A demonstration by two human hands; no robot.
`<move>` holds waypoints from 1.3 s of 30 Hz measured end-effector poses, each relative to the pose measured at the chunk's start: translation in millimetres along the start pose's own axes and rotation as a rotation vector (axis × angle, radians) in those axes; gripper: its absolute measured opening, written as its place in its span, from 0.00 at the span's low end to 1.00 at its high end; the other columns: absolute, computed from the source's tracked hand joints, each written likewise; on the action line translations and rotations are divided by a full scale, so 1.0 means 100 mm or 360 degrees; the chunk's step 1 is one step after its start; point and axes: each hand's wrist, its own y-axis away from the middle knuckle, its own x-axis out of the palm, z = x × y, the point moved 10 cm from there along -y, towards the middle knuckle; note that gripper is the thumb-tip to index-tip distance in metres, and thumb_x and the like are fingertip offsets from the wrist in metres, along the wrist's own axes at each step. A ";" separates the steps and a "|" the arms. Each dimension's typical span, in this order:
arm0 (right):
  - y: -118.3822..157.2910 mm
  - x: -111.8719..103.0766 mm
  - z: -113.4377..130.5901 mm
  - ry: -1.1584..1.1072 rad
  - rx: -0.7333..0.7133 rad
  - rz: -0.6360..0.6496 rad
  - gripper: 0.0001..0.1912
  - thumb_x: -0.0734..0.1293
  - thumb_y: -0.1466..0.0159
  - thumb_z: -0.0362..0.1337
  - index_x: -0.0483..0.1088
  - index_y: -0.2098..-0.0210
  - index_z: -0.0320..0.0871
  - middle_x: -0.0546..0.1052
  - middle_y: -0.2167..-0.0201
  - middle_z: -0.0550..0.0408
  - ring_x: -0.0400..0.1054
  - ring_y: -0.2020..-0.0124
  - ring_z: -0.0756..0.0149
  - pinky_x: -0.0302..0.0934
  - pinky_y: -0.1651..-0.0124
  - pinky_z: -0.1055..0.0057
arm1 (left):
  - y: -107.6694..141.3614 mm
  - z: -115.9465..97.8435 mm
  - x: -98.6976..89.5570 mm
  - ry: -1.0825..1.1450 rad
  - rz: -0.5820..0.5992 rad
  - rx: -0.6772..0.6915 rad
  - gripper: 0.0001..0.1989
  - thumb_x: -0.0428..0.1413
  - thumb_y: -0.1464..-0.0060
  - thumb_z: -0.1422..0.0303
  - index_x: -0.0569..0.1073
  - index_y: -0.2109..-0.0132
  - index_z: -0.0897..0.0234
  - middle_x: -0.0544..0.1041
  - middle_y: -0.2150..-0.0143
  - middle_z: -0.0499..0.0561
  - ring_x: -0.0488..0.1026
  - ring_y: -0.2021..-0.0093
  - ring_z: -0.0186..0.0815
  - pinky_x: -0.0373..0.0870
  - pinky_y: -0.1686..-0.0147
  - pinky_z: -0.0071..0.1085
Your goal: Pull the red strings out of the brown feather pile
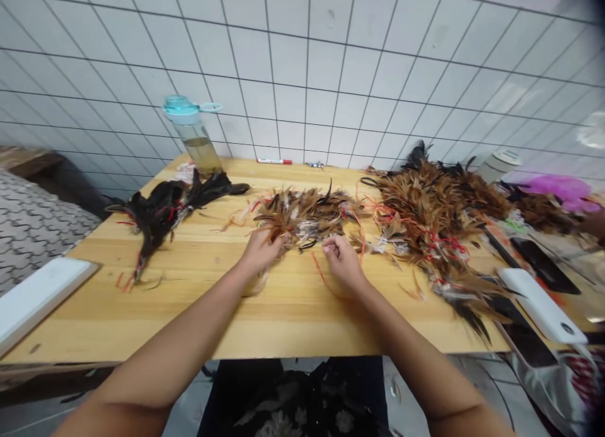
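Note:
A small heap of brown and whitish feathers (312, 211) lies on the wooden table in front of me. At its near left edge my left hand (261, 253) is closed around a bunch of brown feathers (270, 225), which fans out above the fingers. My right hand (345, 262) rests by the heap's near right side with its fingers curled together; what they hold, if anything, is too small to make out. A thin red string (324, 276) curves over the table beside and under the right hand.
Black feather bundles (163, 210) tied with red string lie at left, near a water bottle (201, 140). A large brown feather pile (425, 203) spreads at right, beside phones (546, 265) and a white device (542, 304). A marker (274, 161) lies by the tiled wall. A white box (42, 298) sits far left.

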 end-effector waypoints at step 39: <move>-0.22 0.11 -0.14 0.1397 0.0129 0.0231 0.12 0.54 0.32 0.34 0.64 0.53 0.43 0.71 0.55 0.45 0.70 0.57 0.61 0.61 0.64 0.68 | -0.02 -0.12 0.14 -0.0219 0.0051 0.0253 0.09 0.50 0.44 0.68 0.74 0.63 0.65 0.77 0.64 0.54 0.73 0.60 0.38 0.68 0.57 0.33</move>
